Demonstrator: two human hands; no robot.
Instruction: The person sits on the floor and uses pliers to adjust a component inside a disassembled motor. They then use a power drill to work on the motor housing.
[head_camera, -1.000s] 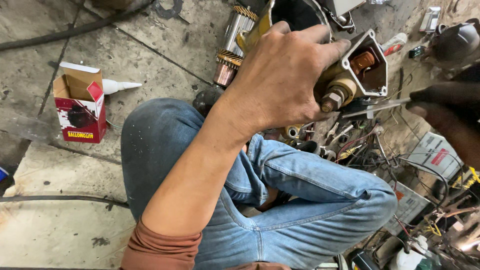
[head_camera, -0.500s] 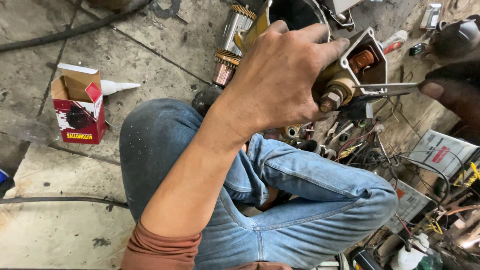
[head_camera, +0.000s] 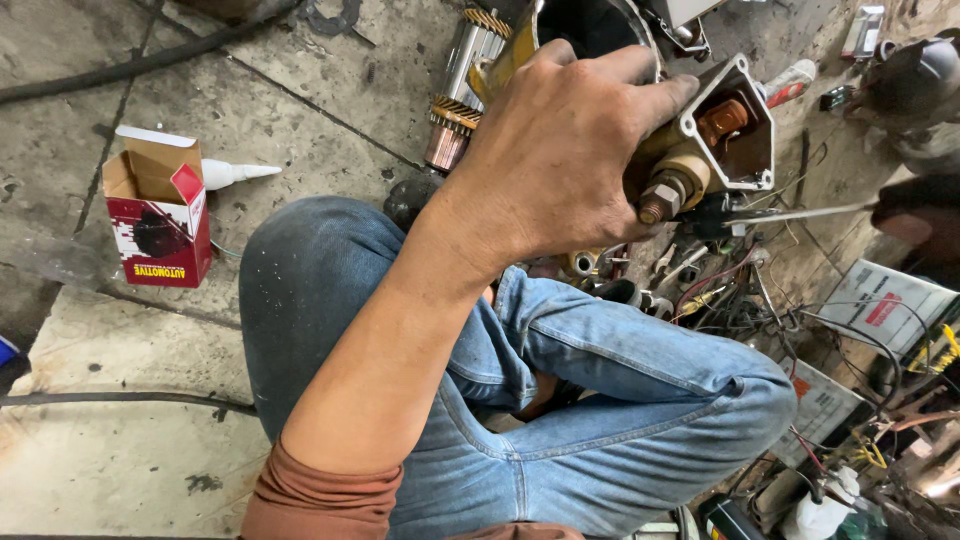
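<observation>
Gripping: left hand (head_camera: 560, 160) clasps a metal motor housing (head_camera: 735, 135) at one o'clock.
Right hand (head_camera: 915, 225): three o'clock — holds a thin screwdriver (head_camera: 800, 213).

Two hands (head_camera: 560, 160), one motor housing (head_camera: 725, 135), one red box (head_camera: 160, 215)

**Cartons and labels on the workshop floor**

A small red-and-white carton (head_camera: 160, 215) stands on the concrete at left, its brown flaps open, with a white nozzle tube (head_camera: 238, 173) lying just behind it. At right, among tangled wires, lies a flat white box with a red label (head_camera: 885, 305). Below it, near the knee, sits a grey printed card (head_camera: 822, 405).
</observation>
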